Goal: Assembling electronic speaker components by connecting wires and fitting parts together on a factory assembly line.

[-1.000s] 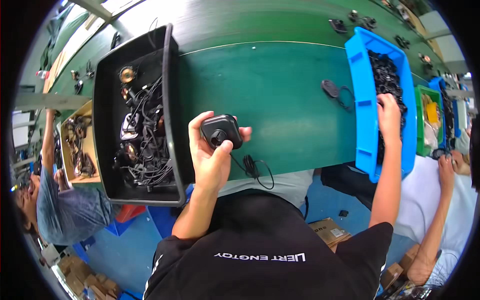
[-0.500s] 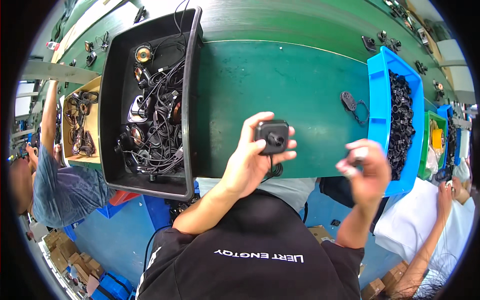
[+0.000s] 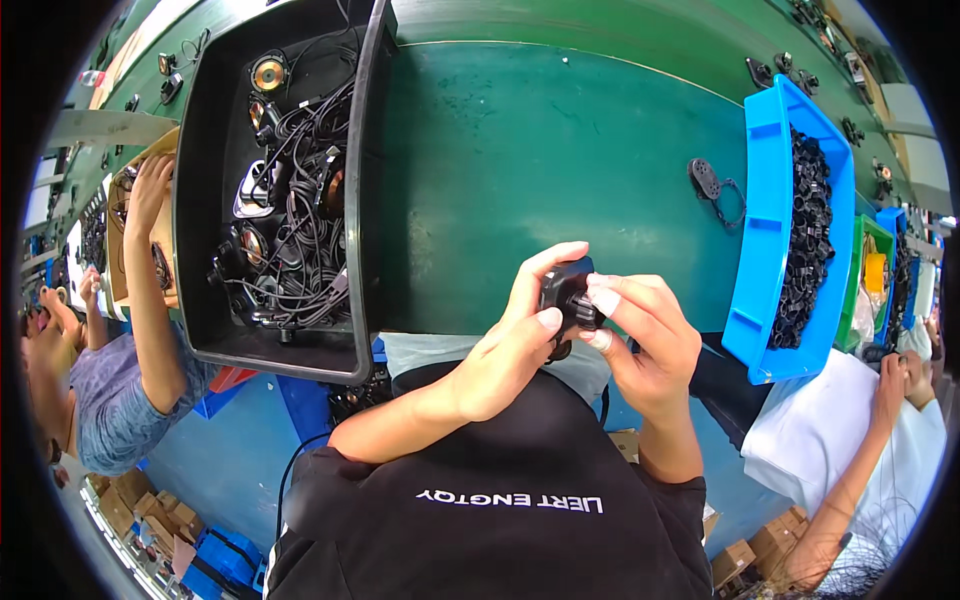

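Note:
In front of my chest, my left hand [image 3: 500, 360] grips a black square device [image 3: 567, 280] by its edges, thumb on the near side. The device is tilted, its back turned towards my right hand [image 3: 652, 345]. With thumb and fingertips, that hand pinches a small black ribbed nut [image 3: 585, 313] at the stub on the device's back. Whether the nut is threaded on or only resting against the stub, I cannot tell. My fingers cover part of both pieces.
A deep black bin [image 3: 362, 200] at left holds corded devices. The blue bin [image 3: 762, 220] at right holds many small black parts. A black oval piece with a cord loop [image 3: 705, 180] lies beside it on the green table [image 3: 490, 150]. Co-workers sit on both sides.
My right hand has come left from near the blue bin, bringing a small black part to the device. My left hand has shifted slightly right and tilted the device.

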`<state>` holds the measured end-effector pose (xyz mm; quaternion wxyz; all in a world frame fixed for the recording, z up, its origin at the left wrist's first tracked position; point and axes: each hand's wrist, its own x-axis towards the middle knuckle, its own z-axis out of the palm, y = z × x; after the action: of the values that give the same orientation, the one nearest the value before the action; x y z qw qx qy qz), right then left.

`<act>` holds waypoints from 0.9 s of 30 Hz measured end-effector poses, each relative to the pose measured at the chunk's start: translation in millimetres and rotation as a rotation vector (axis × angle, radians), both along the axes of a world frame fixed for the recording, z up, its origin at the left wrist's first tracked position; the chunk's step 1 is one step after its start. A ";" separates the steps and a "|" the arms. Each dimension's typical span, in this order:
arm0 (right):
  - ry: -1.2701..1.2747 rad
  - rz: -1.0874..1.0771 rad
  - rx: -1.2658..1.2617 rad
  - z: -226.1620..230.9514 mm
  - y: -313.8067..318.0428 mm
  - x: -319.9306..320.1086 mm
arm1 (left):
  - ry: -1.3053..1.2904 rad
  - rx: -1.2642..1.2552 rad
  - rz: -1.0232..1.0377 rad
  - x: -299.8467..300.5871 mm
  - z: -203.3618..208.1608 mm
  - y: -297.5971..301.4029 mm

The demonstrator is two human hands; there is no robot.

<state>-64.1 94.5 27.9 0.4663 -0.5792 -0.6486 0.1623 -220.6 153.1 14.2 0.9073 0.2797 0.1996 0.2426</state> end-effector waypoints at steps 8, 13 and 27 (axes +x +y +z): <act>-0.082 -0.133 -0.297 11.9 -12.0 -10.0 | 0.174 0.394 -0.030 -2.7 -2.9 -5.0; 0.039 -0.252 -0.236 19.4 0.7 -15.7 | 0.158 0.317 -0.012 -4.5 -2.4 -1.4; 0.370 -0.098 -0.207 -3.2 -10.4 0.0 | 0.062 0.102 0.203 -3.2 1.6 11.6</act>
<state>-64.1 84.1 24.6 0.5227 -0.6152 -0.5029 0.3088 -223.9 164.7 15.9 0.8561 0.3114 0.2422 0.3340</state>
